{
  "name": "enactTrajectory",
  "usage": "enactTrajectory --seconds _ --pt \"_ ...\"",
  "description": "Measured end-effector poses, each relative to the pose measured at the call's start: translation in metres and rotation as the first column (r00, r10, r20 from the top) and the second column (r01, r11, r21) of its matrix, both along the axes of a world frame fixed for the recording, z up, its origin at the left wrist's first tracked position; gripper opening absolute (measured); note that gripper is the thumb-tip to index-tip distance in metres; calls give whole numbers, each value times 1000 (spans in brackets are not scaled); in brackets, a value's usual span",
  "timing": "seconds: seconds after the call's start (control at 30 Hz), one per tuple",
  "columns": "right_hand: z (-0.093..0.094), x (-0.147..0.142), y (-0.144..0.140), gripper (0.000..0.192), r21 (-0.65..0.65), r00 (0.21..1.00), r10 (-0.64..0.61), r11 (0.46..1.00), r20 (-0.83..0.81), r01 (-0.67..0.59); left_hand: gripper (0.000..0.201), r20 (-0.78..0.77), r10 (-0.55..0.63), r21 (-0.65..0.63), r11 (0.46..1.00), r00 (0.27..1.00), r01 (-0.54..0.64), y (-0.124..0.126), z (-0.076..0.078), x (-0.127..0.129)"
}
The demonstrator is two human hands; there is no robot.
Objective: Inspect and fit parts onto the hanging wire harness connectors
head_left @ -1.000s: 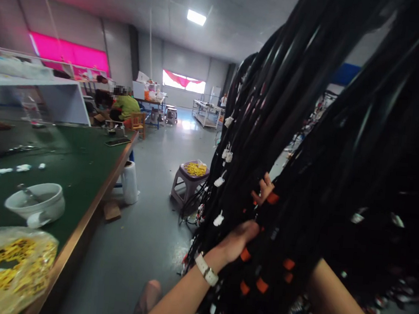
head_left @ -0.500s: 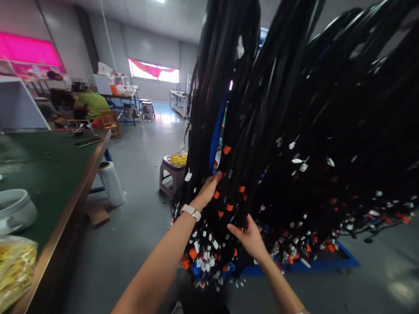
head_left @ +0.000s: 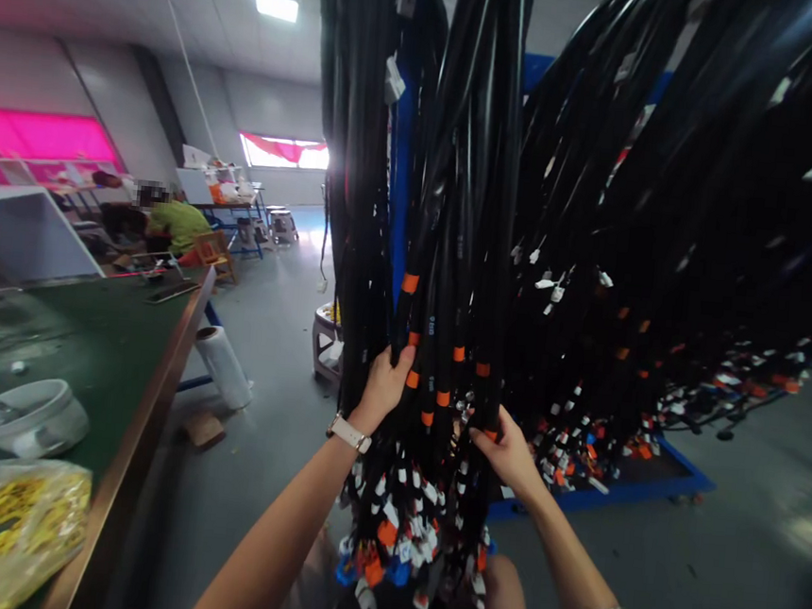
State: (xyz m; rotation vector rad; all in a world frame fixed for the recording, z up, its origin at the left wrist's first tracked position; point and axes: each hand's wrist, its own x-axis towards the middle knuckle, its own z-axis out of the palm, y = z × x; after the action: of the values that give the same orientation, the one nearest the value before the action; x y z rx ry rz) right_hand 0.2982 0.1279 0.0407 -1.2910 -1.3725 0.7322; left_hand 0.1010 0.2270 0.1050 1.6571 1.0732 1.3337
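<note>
A thick bundle of black cables (head_left: 453,252) with orange bands hangs straight down in front of me, its lower ends carrying white, orange and blue connectors (head_left: 408,523). My left hand (head_left: 381,388), with a watch on the wrist, grips the bundle's left side just below an orange band. My right hand (head_left: 503,450) clasps the bundle's right side a little lower. More black cable bundles (head_left: 666,251) hang to the right.
A green-topped table (head_left: 90,343) stands at left with a white bowl (head_left: 23,415) and a bag of yellow parts (head_left: 4,516). A film roll (head_left: 224,366) leans by the table. A stool (head_left: 324,340) stands behind the cables. A blue rack base (head_left: 646,482) lies right. A seated person in green (head_left: 175,220) works far back.
The cable bundle has swung to hang vertically and the view has pulled back. Both hands have closed around one bundle, left above, right below.
</note>
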Motion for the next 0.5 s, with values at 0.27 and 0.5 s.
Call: enactTrajectory --seconds 0.27,0.5 --pt "31 -92 -10 111 384 801 -535 822 269 420 46 -190 162 158 978 968 -133 -21 8 -1" --pt "20 -99 16 129 275 770 -526 849 360 452 35 -171 68 138 989 983 -44 -5 10 -14"
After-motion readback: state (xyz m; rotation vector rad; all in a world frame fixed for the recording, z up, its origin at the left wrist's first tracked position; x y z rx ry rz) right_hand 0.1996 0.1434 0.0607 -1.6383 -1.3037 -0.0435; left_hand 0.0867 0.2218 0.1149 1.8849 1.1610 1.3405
